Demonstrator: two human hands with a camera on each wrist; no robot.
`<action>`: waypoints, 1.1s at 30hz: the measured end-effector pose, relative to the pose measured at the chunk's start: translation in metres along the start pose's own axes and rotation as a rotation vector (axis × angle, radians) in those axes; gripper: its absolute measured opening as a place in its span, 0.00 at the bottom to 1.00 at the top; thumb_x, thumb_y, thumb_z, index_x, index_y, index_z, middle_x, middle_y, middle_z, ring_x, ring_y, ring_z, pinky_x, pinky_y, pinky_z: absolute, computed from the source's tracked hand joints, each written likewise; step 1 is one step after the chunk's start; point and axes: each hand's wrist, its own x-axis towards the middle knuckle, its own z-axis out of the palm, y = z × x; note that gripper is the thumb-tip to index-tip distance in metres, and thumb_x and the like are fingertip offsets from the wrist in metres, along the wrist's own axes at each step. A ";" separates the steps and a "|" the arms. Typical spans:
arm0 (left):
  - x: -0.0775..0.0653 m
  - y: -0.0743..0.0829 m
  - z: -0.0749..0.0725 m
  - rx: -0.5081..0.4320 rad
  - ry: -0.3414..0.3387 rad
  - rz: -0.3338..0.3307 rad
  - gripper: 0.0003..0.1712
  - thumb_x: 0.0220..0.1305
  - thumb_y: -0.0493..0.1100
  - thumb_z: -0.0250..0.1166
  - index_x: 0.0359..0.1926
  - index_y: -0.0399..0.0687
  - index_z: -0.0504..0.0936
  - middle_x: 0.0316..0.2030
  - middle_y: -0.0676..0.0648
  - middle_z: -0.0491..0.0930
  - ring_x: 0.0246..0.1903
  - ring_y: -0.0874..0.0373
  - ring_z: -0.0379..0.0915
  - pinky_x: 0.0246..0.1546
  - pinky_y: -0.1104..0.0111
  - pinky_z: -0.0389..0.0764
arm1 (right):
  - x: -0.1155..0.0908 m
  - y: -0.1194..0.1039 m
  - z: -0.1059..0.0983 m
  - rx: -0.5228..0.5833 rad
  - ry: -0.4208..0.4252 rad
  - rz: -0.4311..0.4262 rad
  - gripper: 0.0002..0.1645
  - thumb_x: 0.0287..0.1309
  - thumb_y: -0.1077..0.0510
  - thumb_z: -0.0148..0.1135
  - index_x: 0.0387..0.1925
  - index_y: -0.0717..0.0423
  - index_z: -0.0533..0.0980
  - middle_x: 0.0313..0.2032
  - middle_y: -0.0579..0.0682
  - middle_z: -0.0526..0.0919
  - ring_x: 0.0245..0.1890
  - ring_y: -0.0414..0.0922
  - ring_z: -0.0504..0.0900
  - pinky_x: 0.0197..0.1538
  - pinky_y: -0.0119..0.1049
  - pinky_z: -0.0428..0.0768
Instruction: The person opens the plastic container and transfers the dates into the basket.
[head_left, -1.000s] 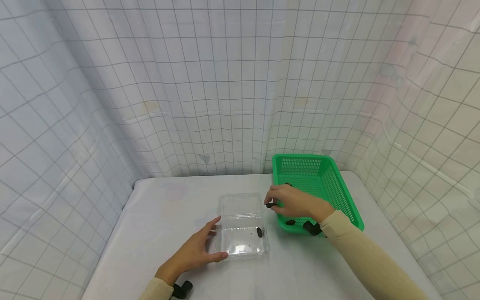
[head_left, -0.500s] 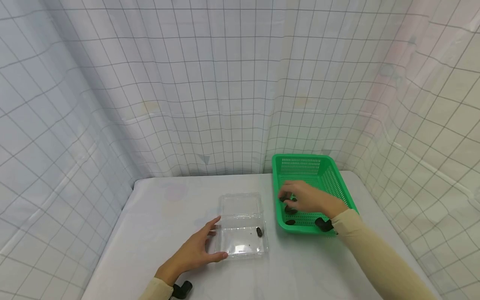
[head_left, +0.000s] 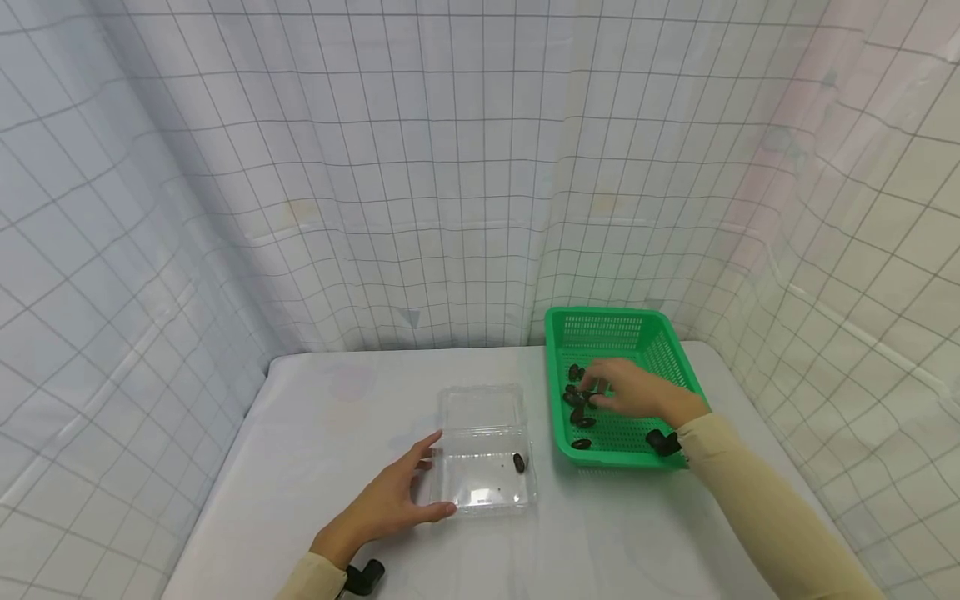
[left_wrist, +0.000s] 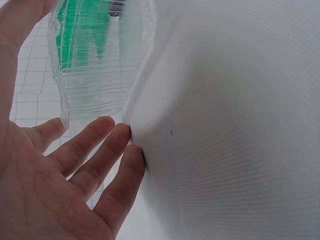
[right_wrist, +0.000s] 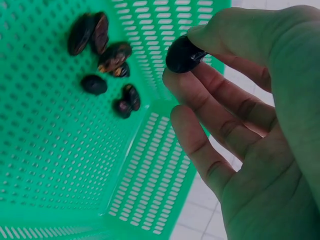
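A clear plastic clamshell box [head_left: 444,487] lies with its lid folded back. One dark oval fruit [head_left: 519,462], like a date, sits at the right side of its base. My left hand [head_left: 393,500] spreads around the box's left side, thumb at the front corner and fingertips at the edge. Over the green basket [head_left: 553,350], my right hand [head_left: 633,390] pinches a glossy dark date-like fruit [right_wrist: 182,55] between thumb and fingers. Below it, several similar dark fruits [right_wrist: 114,56] lie on the basket's floor; some look wrinkled or split.
The basket's raised mesh walls stand right of the box. A white cloth covers the table [head_left: 330,433]. Gridded white curtains [head_left: 420,183] hang behind and along both sides. One fruit [head_left: 581,444] lies apart near the basket's front left corner.
From the basket's left rim, holding a dark fruit, my right hand has moved rightward into the basket, uncovering more of the fruits there. The left hand and box have stayed put.
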 end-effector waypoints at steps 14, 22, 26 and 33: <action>0.001 0.000 0.001 0.002 0.001 0.003 0.71 0.65 0.66 0.87 0.96 0.53 0.55 0.83 0.39 0.75 0.79 0.37 0.79 0.79 0.32 0.79 | -0.007 0.027 0.002 0.063 -0.080 0.097 0.11 0.75 0.66 0.76 0.54 0.59 0.91 0.54 0.53 0.95 0.49 0.44 0.93 0.57 0.49 0.95; 0.001 0.000 0.001 0.001 0.001 -0.001 0.71 0.65 0.66 0.87 0.96 0.54 0.55 0.83 0.39 0.75 0.79 0.37 0.79 0.79 0.32 0.78 | -0.008 0.030 0.003 0.074 -0.089 0.108 0.10 0.74 0.65 0.77 0.54 0.58 0.91 0.53 0.53 0.95 0.48 0.45 0.94 0.54 0.43 0.94; 0.001 0.001 0.001 -0.004 0.003 -0.013 0.71 0.64 0.66 0.87 0.96 0.54 0.55 0.84 0.40 0.75 0.80 0.38 0.79 0.79 0.32 0.79 | -0.008 0.030 0.003 0.086 -0.095 0.121 0.10 0.74 0.65 0.77 0.53 0.58 0.91 0.53 0.54 0.96 0.48 0.45 0.94 0.53 0.43 0.95; 0.000 0.001 0.001 0.006 0.007 -0.014 0.71 0.64 0.66 0.87 0.96 0.55 0.56 0.83 0.40 0.75 0.79 0.38 0.79 0.79 0.32 0.79 | -0.009 0.029 0.004 0.104 -0.097 0.131 0.10 0.75 0.65 0.76 0.54 0.61 0.91 0.55 0.59 0.95 0.49 0.49 0.94 0.55 0.46 0.95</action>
